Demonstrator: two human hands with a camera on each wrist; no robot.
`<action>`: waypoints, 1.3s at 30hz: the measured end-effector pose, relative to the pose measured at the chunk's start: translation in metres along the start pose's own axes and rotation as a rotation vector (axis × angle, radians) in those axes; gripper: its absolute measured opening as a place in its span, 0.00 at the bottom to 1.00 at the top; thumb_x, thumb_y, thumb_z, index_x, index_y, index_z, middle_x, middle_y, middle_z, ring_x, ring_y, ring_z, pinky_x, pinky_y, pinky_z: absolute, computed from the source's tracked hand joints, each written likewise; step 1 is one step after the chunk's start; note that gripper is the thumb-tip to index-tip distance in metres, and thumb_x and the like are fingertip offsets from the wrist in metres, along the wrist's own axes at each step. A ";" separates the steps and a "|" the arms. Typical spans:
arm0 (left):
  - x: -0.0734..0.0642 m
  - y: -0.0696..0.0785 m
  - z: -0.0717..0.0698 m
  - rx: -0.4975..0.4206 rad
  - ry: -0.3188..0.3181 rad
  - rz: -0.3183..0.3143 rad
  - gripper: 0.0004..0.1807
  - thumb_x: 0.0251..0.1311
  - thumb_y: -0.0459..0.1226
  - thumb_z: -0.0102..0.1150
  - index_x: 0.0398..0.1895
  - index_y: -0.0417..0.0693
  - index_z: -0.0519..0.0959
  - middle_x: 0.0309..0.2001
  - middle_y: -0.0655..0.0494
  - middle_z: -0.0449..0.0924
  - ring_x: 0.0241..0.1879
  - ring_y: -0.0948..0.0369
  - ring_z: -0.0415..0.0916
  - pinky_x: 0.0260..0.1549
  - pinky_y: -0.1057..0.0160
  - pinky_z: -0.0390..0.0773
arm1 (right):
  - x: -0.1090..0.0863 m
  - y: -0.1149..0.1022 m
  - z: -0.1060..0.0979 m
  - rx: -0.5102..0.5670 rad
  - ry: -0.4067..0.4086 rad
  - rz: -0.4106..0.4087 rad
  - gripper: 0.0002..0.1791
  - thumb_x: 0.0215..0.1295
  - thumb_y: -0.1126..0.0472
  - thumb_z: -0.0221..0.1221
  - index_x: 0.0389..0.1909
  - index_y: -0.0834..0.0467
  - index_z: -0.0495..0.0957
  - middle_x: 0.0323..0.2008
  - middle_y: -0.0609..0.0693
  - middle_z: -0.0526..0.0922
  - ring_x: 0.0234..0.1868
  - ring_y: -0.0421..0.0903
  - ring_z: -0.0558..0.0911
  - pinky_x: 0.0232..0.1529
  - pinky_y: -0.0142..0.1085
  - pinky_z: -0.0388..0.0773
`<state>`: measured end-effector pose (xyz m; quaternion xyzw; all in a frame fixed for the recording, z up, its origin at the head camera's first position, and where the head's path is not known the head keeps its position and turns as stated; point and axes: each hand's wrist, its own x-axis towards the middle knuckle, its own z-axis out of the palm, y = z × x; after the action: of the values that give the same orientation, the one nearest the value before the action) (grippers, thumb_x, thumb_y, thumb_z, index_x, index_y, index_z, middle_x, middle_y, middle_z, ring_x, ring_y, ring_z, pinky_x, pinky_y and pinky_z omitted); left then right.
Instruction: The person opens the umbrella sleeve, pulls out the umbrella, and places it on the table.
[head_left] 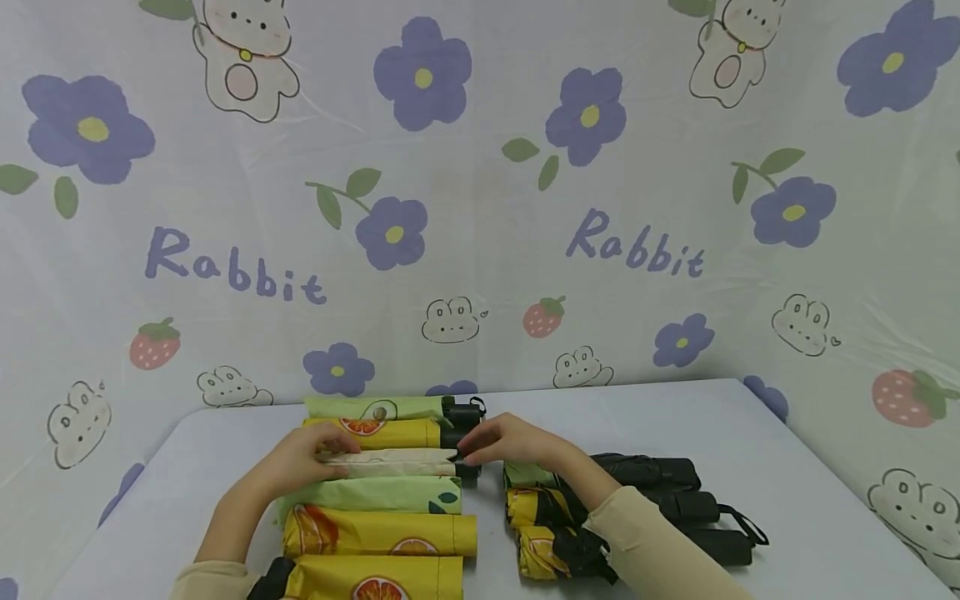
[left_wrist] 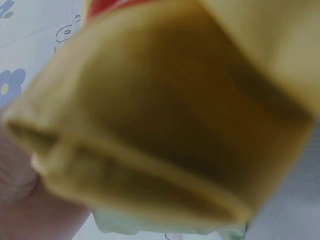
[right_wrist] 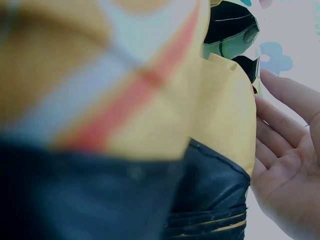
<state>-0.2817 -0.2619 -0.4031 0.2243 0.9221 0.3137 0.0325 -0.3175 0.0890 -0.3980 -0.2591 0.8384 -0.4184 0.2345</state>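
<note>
My left hand grips the left end of a cream folded umbrella, thumb and fingers on either side of it. At its dark right end, the fingertips of my right hand touch it. In the right wrist view my right hand shows a bare palm and fairly straight fingers beside a yellow-and-black umbrella. Behind the cream one lies a yellow orange-print umbrella; in front is a light green one. A blurred yellow sleeve hides most of the left wrist view.
Farthest back in the left column is an avocado-print umbrella. Two yellow umbrellas, one nearer and one behind it, lie at the front. Black-handled umbrellas form a group under my right forearm. A printed cloth hangs behind the white table.
</note>
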 end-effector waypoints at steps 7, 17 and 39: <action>-0.003 0.000 -0.001 -0.019 -0.014 0.008 0.14 0.55 0.38 0.69 0.45 0.52 0.82 0.46 0.56 0.81 0.45 0.58 0.78 0.44 0.61 0.80 | 0.000 -0.002 0.005 -0.014 0.004 0.012 0.19 0.63 0.58 0.64 0.54 0.58 0.81 0.53 0.54 0.84 0.54 0.47 0.82 0.57 0.43 0.78; -0.009 0.003 -0.001 -0.025 -0.014 0.032 0.14 0.55 0.38 0.69 0.45 0.52 0.82 0.45 0.55 0.81 0.45 0.57 0.78 0.45 0.58 0.80 | -0.004 -0.007 0.011 -0.070 0.000 -0.002 0.20 0.61 0.61 0.66 0.55 0.60 0.81 0.54 0.56 0.83 0.55 0.50 0.82 0.56 0.43 0.78; -0.014 0.004 0.001 -0.021 -0.041 0.026 0.15 0.56 0.39 0.69 0.48 0.51 0.82 0.46 0.56 0.82 0.49 0.55 0.80 0.50 0.55 0.80 | -0.006 -0.009 0.025 -0.200 0.052 -0.049 0.22 0.54 0.67 0.70 0.51 0.63 0.81 0.51 0.57 0.84 0.52 0.54 0.83 0.51 0.42 0.81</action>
<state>-0.2669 -0.2646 -0.4027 0.2420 0.9149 0.3194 0.0496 -0.2959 0.0734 -0.4036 -0.2908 0.8752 -0.3447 0.1751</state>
